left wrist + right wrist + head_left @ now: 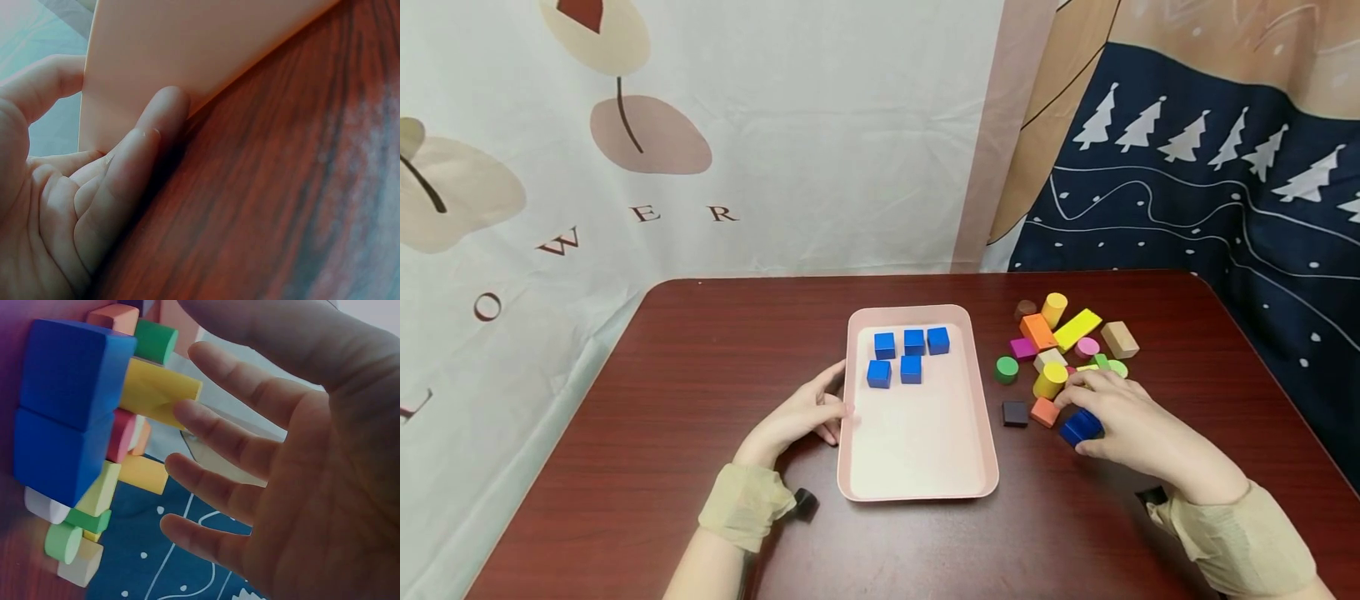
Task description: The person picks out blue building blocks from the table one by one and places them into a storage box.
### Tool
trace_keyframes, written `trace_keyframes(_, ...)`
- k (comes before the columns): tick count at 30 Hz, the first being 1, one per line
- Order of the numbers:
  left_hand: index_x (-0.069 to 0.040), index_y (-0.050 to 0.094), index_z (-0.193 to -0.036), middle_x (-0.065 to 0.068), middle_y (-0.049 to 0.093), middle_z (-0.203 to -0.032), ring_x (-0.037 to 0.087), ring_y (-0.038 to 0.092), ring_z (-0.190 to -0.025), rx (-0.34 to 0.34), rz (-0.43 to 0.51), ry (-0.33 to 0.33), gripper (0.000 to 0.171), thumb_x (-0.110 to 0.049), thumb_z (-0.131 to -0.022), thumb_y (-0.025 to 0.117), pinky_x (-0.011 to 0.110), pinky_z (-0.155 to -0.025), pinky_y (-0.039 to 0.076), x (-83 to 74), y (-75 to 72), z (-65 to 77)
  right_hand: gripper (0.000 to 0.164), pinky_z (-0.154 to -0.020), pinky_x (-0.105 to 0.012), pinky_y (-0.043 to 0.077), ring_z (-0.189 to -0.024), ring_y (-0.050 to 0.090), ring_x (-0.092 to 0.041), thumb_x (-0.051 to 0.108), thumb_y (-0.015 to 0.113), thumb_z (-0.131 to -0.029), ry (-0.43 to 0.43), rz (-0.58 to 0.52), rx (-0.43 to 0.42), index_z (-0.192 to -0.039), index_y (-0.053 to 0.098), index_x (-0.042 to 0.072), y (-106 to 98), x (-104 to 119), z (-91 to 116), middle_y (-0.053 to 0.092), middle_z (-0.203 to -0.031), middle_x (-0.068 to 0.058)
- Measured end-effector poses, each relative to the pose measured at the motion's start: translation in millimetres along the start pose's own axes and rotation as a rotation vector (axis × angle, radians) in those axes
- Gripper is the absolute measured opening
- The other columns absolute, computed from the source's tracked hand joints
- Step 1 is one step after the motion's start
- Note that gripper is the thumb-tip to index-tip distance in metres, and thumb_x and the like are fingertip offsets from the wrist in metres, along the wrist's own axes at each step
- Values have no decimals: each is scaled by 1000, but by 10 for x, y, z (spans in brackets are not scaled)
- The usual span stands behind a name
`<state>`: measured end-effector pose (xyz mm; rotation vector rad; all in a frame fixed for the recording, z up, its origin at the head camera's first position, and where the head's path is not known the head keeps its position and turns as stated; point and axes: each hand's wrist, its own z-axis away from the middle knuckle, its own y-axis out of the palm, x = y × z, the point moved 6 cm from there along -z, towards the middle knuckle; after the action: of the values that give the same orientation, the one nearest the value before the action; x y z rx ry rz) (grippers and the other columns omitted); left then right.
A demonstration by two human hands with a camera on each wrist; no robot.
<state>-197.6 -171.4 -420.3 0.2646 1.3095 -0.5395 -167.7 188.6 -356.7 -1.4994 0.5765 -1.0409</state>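
Note:
My left hand (801,417) is at the left side of a pale pink tray (917,450), gripping its edge; in the left wrist view, fingertips (165,109) press on the tray's outer wall (144,44). Several blue cubes (911,370) sit in two rows toward the tray's far end. Over on the right, my right hand (1123,421) hovers around two more blue cubes (1081,427) on the table, which look pushed together. Its fingers are spread in the right wrist view, with a gap between them and these cubes (72,375).
Beyond the right hand lies a loose group of coloured blocks, among them a yellow cylinder (1050,380), an orange block (1038,332), a green disc (1007,369) and a dark block (1015,414). Hanging cloth (820,167) borders the dark red table (737,350) at the back.

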Motion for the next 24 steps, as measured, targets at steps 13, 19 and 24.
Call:
trace_keyframes(13,-12,13,-146,16,63,-74,30,58,-55,-2,-1,0,74,0,-86,55,40,-52,54,-17,-1,-1,49,-81,-62,37,-104,40,-35,21,85,-61,-6,-12,95,-103,60,23,163,-61,-18,51,-110,-7)
trace_keyframes(19,-10,13,-146,17,62,-73,30,57,-54,1,6,9,74,1,-86,55,39,-52,54,-17,8,1,50,-83,-62,36,-104,41,-36,15,85,-59,0,2,118,-102,61,22,222,-100,-27,53,-109,-7)
trace_keyframes(24,-11,13,-146,17,62,-73,29,57,-53,0,6,7,74,1,-86,55,39,-51,54,24,0,-12,49,-83,-62,36,-101,44,-35,10,85,-58,-12,12,108,-100,61,20,238,-110,-33,56,-105,-6)
